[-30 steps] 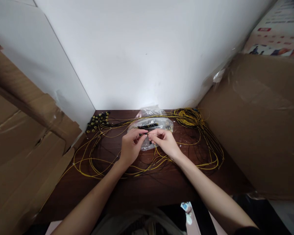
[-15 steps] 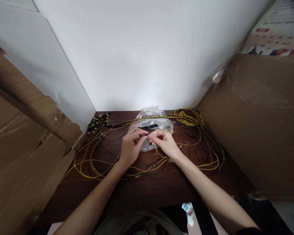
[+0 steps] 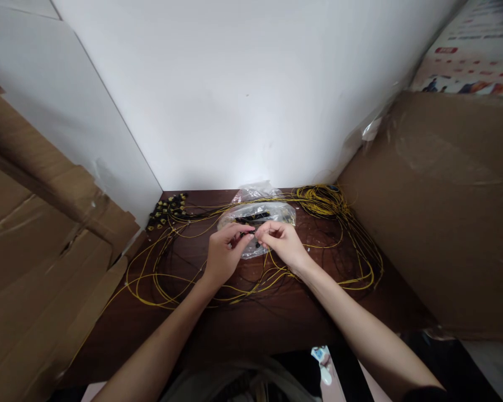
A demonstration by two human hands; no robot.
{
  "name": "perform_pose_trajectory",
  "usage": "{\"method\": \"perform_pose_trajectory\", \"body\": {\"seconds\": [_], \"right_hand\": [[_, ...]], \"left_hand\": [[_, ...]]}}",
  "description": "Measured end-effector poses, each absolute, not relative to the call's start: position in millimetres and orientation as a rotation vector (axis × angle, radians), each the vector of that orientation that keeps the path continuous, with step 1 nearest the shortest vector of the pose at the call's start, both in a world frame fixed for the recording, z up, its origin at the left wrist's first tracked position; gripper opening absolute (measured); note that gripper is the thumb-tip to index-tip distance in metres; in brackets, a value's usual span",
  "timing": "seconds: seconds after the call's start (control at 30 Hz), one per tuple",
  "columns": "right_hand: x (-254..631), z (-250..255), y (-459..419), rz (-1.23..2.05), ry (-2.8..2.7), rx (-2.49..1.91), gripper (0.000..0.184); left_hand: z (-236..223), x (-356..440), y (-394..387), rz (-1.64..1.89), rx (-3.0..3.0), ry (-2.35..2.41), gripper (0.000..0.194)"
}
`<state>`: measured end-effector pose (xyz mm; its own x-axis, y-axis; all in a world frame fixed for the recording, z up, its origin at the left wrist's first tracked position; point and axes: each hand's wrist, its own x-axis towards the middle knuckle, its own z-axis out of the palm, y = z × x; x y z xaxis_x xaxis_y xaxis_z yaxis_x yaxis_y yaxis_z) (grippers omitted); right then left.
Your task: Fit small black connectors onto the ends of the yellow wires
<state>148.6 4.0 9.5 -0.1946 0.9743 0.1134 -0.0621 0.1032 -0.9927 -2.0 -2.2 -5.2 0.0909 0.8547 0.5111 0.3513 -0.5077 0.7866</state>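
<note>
My left hand pinches a small black connector-like piece between thumb and fingertips; much of it is hidden. Close against it, my right hand is closed too, thumb and forefinger pressed together on a thin wire. A yellow wire runs down from below the right fingers, where a second small black piece shows. Both hands are above a clear plastic bag with black and yellow parts in it. Loops of yellow and black wires lie around and under the hands.
Several black-and-yellow connectors are bunched at the back left of the dark wooden table. A coil of yellow wire lies back right. Cardboard walls the left side, a large carton the right. Behind rises a white panel.
The hands stay at the same spot above the bag. Their fingertips have drawn slightly closer together, and the black piece between them now shows less. The view shifts a little.
</note>
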Motion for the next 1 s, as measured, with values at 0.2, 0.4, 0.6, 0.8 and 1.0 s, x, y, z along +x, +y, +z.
{"method": "perform_pose_trajectory", "body": {"seconds": [0.2,0.4,0.6,0.8,1.0], "right_hand": [[148.8,8.8,4.7,1.272,-1.371,-0.99,0.008],[149.0,10.3,4.8,1.258,-1.391,-0.99,0.008],[148.5,8.7,5.4,1.245,-1.387,-0.998,0.01],[148.3,9.2,4.7,1.26,-1.401,-0.994,0.014],[146.5,14.7,3.4,1.324,-1.368,-0.977,0.025]], "left_hand": [[-3.4,-0.8,-3.9,1.427,1.906,1.161,0.013],[-2.2,-1.0,-4.6,1.424,1.878,1.205,0.013],[-1.9,0.8,-5.4,1.441,1.874,1.236,0.014],[-2.3,-0.6,-5.5,1.429,1.832,1.245,0.013],[-1.3,-2.2,-1.3,1.422,1.648,1.183,0.016]]}}
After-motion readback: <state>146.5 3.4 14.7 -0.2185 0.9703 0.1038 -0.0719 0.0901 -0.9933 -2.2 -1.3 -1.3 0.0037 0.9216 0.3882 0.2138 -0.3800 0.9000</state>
